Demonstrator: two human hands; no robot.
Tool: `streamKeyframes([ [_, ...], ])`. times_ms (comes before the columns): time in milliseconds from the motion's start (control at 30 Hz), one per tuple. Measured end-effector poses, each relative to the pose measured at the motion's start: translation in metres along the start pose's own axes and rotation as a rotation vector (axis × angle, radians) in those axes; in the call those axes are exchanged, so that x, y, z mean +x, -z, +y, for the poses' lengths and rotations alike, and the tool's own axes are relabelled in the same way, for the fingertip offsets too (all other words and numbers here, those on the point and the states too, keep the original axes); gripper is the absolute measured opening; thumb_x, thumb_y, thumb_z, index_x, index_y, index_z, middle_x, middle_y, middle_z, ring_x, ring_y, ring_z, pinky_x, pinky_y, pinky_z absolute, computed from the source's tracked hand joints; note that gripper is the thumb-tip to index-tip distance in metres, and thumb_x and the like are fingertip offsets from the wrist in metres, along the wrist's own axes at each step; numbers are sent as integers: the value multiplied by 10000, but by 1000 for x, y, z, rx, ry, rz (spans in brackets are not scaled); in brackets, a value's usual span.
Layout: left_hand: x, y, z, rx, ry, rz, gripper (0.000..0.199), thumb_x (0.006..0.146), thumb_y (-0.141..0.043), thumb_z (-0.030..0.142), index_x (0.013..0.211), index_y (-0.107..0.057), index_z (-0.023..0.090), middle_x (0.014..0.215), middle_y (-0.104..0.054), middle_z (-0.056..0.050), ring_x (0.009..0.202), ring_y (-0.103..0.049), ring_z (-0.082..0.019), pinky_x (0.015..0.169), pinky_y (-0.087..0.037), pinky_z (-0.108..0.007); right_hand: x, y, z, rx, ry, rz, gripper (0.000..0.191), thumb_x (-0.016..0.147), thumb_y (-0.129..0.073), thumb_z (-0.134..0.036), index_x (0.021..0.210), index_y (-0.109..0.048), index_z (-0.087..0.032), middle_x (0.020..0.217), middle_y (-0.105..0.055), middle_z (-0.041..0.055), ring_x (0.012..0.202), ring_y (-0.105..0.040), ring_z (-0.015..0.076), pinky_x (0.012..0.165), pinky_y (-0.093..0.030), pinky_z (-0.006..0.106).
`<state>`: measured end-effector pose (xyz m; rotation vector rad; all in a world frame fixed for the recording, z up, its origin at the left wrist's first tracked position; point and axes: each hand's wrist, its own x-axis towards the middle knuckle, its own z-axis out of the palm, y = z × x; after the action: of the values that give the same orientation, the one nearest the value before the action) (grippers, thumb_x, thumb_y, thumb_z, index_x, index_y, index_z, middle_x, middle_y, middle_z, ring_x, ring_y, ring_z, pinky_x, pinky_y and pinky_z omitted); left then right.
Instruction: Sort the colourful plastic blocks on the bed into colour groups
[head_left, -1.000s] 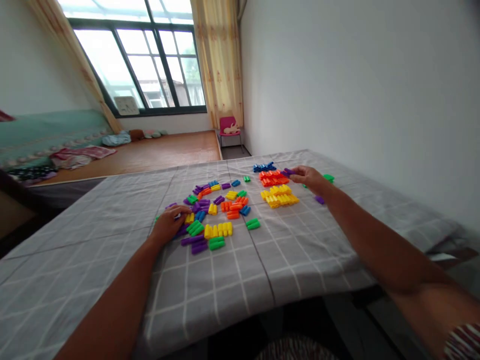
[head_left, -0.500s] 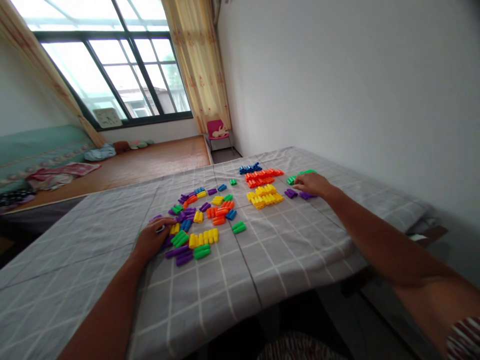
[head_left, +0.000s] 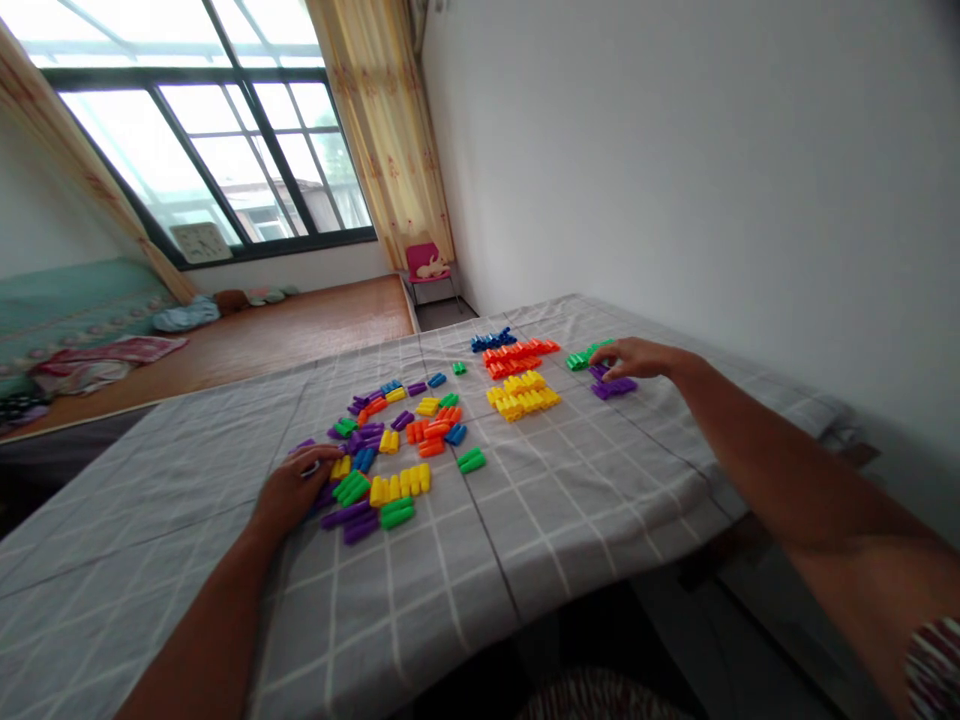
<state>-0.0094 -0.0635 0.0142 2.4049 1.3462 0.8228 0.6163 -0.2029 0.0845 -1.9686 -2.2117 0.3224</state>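
Note:
My right hand [head_left: 628,357] pinches a purple plastic piece [head_left: 598,371], shaped like paired short tubes, just behind other purple pieces [head_left: 615,388] on the cloth. Beside its fingertips lies a green group [head_left: 583,358], partly hidden by the hand. To the left are sorted rows of yellow pieces [head_left: 525,397], orange pieces [head_left: 520,356] and blue pieces [head_left: 492,340]. My left hand [head_left: 294,488] rests palm down, fingers extended, at the left edge of a mixed loose pile [head_left: 367,437]. Its fingertips lie near a yellow piece [head_left: 341,468]; some pieces beneath it are hidden.
A grey checked cloth [head_left: 450,600] covers the table, whose near edge is in front of me. A white wall [head_left: 675,180] runs along the right. Single green pieces [head_left: 472,460] lie between pile and rows. Farther back stand a wooden platform [head_left: 322,320] and a pink chair [head_left: 422,262].
My right hand has taken hold of the separate purple piece and brought it right, to the back of the other purple ones. My left hand stays by the pile. The view has shifted slightly.

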Motion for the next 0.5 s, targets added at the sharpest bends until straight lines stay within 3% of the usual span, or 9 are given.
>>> streamKeyframes([
  [267,0,-1,-1,56,-28,3,407,799,-483,513,938,-715,209,1066,-710,-77,1076,-619,-248,1004,-453,-392,-5,-22,1,46,-35,-52,445,695,-677,-407,1103,-716,-231,1024,-711,60,895,-653,231,746,-487,292],
  [500,0,0,-2,65,-29,-1,400,796,-487,511,936,-715,212,1076,-708,-71,1069,-628,-248,993,-467,-382,-21,-9,27,135,-110,43,606,713,-657,-458,1274,-621,-232,1130,-684,77,890,-653,236,787,-497,328],
])
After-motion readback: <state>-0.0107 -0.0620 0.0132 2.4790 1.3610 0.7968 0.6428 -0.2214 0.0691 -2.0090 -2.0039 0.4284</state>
